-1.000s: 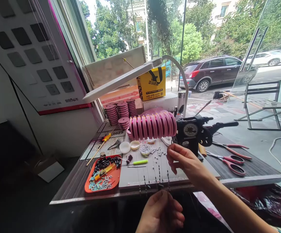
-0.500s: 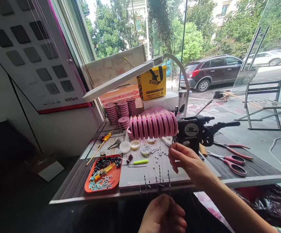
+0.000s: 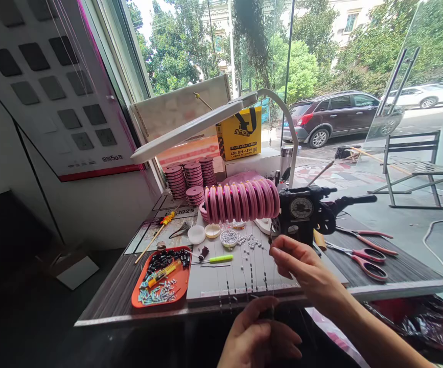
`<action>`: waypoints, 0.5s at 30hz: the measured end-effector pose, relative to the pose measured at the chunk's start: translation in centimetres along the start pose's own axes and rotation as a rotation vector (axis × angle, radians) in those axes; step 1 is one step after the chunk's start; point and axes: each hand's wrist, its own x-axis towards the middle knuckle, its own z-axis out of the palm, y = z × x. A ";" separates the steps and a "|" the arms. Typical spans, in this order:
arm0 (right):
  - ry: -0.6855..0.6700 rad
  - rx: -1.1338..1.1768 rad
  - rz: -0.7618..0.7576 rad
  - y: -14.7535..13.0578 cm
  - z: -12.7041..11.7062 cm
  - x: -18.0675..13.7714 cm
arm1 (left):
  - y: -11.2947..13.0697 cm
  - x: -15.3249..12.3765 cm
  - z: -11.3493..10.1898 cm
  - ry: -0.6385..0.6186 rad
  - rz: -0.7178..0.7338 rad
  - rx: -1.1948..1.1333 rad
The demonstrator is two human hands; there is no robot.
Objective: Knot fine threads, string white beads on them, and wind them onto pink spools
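Observation:
Several fine threads strung with small dark beads hang from a row of pink bobbins (image 3: 240,200) over the front edge of the white board (image 3: 206,291). My right hand (image 3: 305,271) is closed in a pinch on a thread below the right end of the bobbins, beside the black winding machine (image 3: 303,209). Lower down, in front of the table edge, my left hand (image 3: 254,329) has its fingers loosely parted around the lower part of a thread. Whether any finger touches that thread is hard to make out. Pale round beads (image 3: 250,240) lie scattered on the board behind the threads.
A red tray (image 3: 163,301) of black and pale tube beads sits at left. White dishes (image 3: 229,237) and a green-handled tool (image 3: 221,257) lie on the board. Scissors (image 3: 367,255) and pliers (image 3: 370,240) rest at right. A lamp (image 3: 206,122) arches overhead.
My left hand has loosened from a closed grip on a beaded strand, its fingers now parted. My right hand has shifted slightly right and down, still pinched.

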 end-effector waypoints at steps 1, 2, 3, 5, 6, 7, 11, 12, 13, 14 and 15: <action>-0.023 0.026 0.030 0.4 0.2 -0.6 | 0.2 0.3 0.2 -0.007 0.032 0.010; -0.051 0.062 0.064 0.8 0.5 -1.2 | 0.4 0.5 0.4 0.000 0.053 0.017; -0.082 0.107 0.098 1.3 0.7 -1.7 | 0.6 0.7 0.6 0.018 0.060 0.017; -0.130 0.218 0.159 2.3 1.2 -2.7 | 0.9 1.1 1.1 0.068 0.045 -0.007; -0.149 0.274 0.184 2.7 1.3 -3.0 | 1.1 1.2 1.3 0.089 0.034 -0.024; -0.165 0.321 0.202 2.9 1.4 -3.2 | 1.2 1.2 1.5 0.104 0.026 -0.036; -0.176 0.407 0.224 3.1 1.4 -3.4 | 1.7 1.3 2.1 0.136 -0.001 -0.038; -0.167 0.404 0.223 3.1 1.4 -3.3 | 1.7 1.3 2.1 0.139 -0.005 -0.033; -0.158 0.400 0.223 3.0 1.3 -3.3 | 1.8 1.4 2.1 0.139 -0.008 -0.029; -0.155 0.398 0.226 3.0 1.3 -3.2 | 1.8 1.4 2.1 0.139 -0.009 -0.025; -0.157 0.400 0.228 3.1 1.3 -3.2 | 1.8 1.5 2.1 0.136 -0.008 -0.021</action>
